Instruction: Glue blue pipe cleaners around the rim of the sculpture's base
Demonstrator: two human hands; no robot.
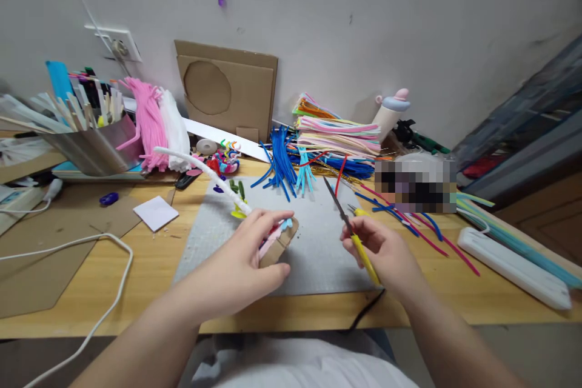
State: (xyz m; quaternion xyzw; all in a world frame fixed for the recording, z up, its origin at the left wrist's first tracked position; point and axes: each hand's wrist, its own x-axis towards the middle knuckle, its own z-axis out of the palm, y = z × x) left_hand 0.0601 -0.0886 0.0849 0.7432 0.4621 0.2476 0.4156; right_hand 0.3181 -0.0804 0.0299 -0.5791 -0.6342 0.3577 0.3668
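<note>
My left hand (248, 260) is closed round a small cardboard piece (278, 247) with pink and light blue bits on it, held over the grey mat (318, 267). A white fuzzy stem (204, 170) rises to the upper left from behind that hand. My right hand (379, 251) grips yellow-handled scissors (362, 254), whose dark blades point up and to the left, above the mat's right part. Dark green and yellow fuzzy pieces (237, 188) lie beyond my left hand.
Blue pipe cleaners (282, 160) and pastel bundles (339, 133) lie at the back, before a cardboard panel (250, 85). A metal holder (100, 148) with sticks stands left. Loose red and blue stems and a white power strip (513, 267) are at the right.
</note>
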